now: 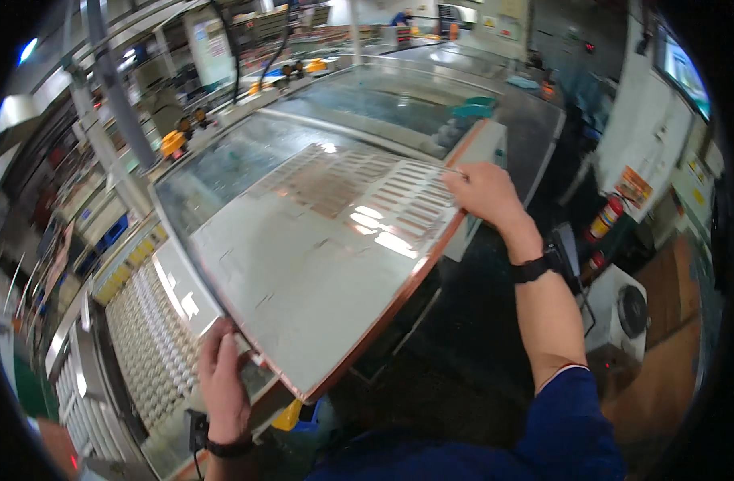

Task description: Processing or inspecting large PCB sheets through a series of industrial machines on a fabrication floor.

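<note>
A large thin rectangular panel (303,264), pale grey with copper-coloured edges, lies tilted in front of me. Rows of narrow slots fill its far part, and bright reflections streak its surface. My right hand (487,192) pinches the far right corner, thumb and fingers closed on the edge. At the near left side, my left hand (223,385) has its fingers bent against the panel's edge; the exact contact is partly hidden. Left of that hand, a shiny pale plate (178,284) rests beside the rollers. Both wrists carry black straps.
A conveyor of small rollers (150,341) runs at the left. Beyond the panel stands a glass-topped tank (367,100) with a teal object (473,107) on it. To the right are a red fire extinguisher (606,216) and a white box-shaped unit (620,309).
</note>
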{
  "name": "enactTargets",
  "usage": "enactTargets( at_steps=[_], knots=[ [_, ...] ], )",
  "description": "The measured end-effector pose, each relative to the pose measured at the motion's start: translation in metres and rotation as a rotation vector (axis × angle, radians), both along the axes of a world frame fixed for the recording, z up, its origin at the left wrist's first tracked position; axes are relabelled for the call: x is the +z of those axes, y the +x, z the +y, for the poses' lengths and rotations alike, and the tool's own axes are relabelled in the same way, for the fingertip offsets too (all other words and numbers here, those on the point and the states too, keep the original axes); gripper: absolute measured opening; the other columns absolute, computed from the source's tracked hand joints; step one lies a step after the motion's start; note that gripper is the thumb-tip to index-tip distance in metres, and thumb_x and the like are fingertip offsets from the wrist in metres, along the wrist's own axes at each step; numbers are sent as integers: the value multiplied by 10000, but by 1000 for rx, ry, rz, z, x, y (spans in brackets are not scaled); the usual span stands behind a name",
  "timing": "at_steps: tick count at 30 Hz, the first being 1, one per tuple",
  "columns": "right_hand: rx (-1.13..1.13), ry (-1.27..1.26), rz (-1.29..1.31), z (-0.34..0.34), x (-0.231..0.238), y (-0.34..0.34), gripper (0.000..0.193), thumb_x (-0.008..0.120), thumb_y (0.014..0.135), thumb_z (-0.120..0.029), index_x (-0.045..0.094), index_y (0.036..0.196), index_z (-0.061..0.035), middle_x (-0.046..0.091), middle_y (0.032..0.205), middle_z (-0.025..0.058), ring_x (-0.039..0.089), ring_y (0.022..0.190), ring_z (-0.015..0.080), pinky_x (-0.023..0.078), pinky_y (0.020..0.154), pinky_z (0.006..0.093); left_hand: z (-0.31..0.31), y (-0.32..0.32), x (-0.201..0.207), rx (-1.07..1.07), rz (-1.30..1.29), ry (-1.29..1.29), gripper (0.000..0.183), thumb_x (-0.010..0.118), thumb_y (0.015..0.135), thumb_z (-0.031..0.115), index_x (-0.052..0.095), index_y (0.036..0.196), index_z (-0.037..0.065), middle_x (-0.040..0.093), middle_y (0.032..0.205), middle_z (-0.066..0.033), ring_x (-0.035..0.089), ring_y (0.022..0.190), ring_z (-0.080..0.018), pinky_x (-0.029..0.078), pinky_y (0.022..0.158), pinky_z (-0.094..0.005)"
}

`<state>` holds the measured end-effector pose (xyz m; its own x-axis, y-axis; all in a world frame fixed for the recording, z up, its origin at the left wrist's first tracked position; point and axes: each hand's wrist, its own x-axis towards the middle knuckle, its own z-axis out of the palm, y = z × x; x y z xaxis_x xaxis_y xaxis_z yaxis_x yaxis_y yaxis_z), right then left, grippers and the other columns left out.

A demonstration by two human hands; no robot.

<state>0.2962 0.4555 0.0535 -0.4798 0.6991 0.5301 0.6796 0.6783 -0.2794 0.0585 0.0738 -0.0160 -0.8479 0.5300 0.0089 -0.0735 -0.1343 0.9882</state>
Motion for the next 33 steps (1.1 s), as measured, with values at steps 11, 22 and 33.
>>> enactTargets(
  at_steps=[11,22,33],
  knots=[
    [125,-1,-78,-6,-8,-3,433,560,893,-400,671,903,18,658,928,274,622,932,446,479,813,499,5,25,13,-27,81,-158,511,602,974,182,468,1397,-72,603,1251,-120,573,1121,-181,468,956,-320],
    [101,42,-139,-66,3,-25,454,610,892,-373,674,683,25,639,751,252,625,754,428,477,703,498,-17,-39,11,-51,-404,320,424,461,839,-97,553,1253,-85,622,1156,-136,602,1052,-227,481,951,-342],
    [-7,-83,32,-63,-9,-16,445,580,928,-413,698,889,14,661,847,257,634,848,444,495,739,472,-19,-98,7,-188,-282,250,400,431,848,-109,579,1219,-99,661,1098,-146,653,1006,-249,521,895,-327]
  ],
)
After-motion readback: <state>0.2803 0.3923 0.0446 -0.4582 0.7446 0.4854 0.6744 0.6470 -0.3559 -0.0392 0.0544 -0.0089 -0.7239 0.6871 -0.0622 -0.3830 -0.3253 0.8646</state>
